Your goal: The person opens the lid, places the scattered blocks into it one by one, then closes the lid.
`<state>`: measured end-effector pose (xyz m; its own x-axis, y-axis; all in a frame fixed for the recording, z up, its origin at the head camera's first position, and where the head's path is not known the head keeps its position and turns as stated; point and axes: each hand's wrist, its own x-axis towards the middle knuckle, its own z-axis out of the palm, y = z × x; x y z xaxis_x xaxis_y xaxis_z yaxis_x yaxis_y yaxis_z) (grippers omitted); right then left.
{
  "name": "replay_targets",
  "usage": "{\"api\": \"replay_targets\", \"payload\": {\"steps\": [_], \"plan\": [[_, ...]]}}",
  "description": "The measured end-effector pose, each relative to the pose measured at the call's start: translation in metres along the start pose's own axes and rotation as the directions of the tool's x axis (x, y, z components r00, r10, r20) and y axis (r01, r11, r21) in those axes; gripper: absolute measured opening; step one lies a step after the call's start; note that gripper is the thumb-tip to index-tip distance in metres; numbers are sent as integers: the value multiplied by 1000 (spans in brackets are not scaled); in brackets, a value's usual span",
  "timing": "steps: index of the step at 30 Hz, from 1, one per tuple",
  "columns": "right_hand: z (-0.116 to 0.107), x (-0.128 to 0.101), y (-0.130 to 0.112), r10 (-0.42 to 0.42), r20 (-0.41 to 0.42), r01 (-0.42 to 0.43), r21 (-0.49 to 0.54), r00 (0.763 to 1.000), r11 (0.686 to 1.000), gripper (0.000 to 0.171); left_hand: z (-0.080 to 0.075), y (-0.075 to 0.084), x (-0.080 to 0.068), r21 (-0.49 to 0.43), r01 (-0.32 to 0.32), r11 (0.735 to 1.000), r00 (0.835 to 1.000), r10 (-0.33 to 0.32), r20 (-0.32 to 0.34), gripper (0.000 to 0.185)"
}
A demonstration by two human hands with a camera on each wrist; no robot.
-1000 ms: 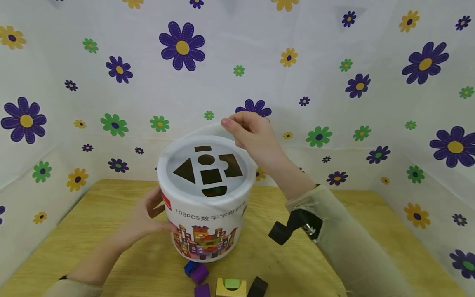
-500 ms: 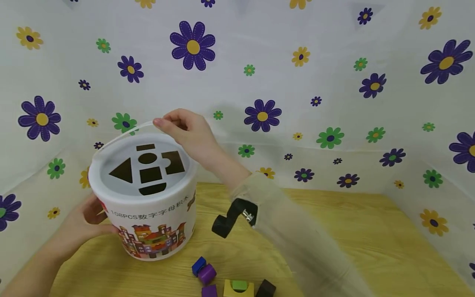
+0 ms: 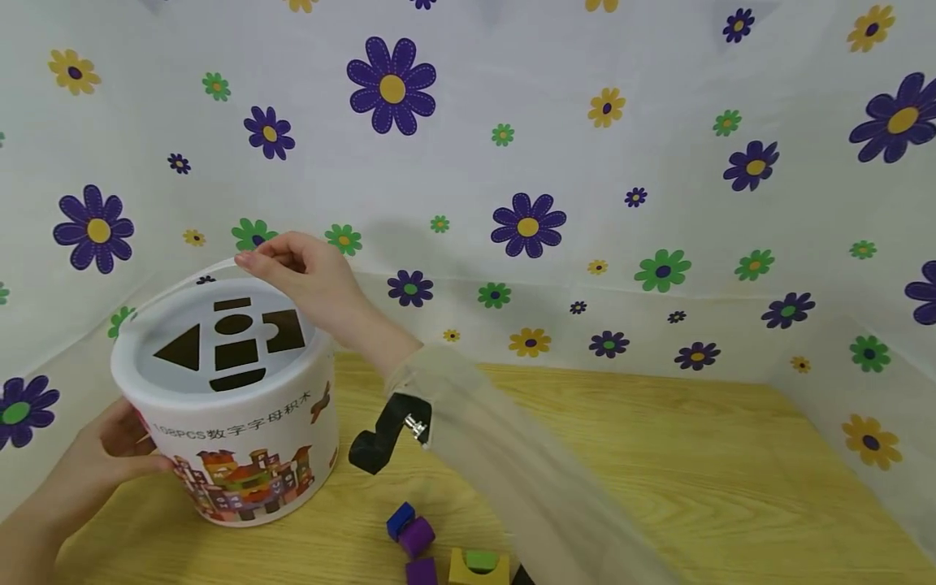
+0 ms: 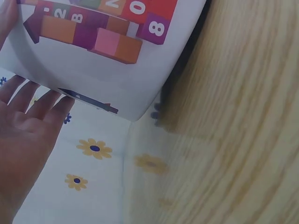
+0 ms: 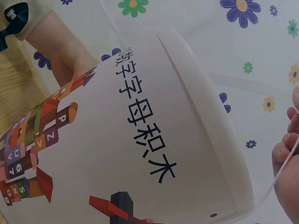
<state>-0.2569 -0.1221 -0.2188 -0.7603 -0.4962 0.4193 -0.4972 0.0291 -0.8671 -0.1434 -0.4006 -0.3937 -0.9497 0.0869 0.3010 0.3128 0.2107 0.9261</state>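
Note:
A white toy-block bucket (image 3: 249, 455) with printed lettering and a picture of coloured blocks is at the left of the table. Dark shaped holes pierce its grey-white lid (image 3: 179, 321). My right hand (image 3: 307, 280) pinches the thin white handle (image 3: 186, 280) above the lid's far right rim. In the right wrist view the handle (image 5: 268, 198) runs taut from the bucket's rim to the fingers. My left hand (image 3: 110, 455) rests on the bucket's left side, thumb in front and fingers behind. The left wrist view shows the fingers (image 4: 39, 102) fairly straight, tips at the wall.
Near the table's front edge lie a blue block (image 3: 400, 520), a purple cylinder (image 3: 417, 537), a purple block (image 3: 421, 571) and a yellow arch block (image 3: 468, 573) with a green piece (image 3: 481, 561) in its notch. A flower-printed sheet (image 3: 453, 146) closes off the back and sides.
The bucket has moved from the middle to the left, both hands travelling with it. The head view has shifted slightly. The loose blocks stay put; the sleeve now partly covers the black one.

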Motion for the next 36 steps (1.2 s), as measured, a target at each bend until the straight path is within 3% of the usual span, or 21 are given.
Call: {"api": "replay_targets", "payload": {"steps": [6,12,15,17,19,23,26,31,36], "plan": [[6,3,-1,-12,51,14,-33,999,999,20,-3,-6,-2,10,12,1000,1000,-12,-5,81],[0,0,-3,-24,111,31,-67,994,997,25,-3,-11,-4,-45,-13,999,1000,13,-4,81],[-3,-3,2,-42,118,60,-150,992,987,27,-2,-12,-3,-25,10,1000,1000,-10,-2,81],[-5,-4,7,-84,130,114,-238,988,965,30,-2,-13,-4,-39,20,999,1000,-19,22,83],[-7,-4,12,-129,146,173,-343,981,923,35,-1,-14,-4,-53,40,998,999,-38,34,83],[-8,-3,24,-156,148,207,-462,977,863,43,3,-19,-6,-144,40,989,998,-32,54,81],[-9,-3,31,-158,104,188,-447,982,875,44,5,-23,-8,-201,33,979,999,-24,47,77],[-9,-6,44,-154,-19,132,-414,988,901,31,9,-29,-9,-247,3,969,1000,2,17,74],[-8,-12,62,-73,-32,52,-435,997,899,28,18,-35,-12,-314,-25,949,1000,19,-23,69]]}}
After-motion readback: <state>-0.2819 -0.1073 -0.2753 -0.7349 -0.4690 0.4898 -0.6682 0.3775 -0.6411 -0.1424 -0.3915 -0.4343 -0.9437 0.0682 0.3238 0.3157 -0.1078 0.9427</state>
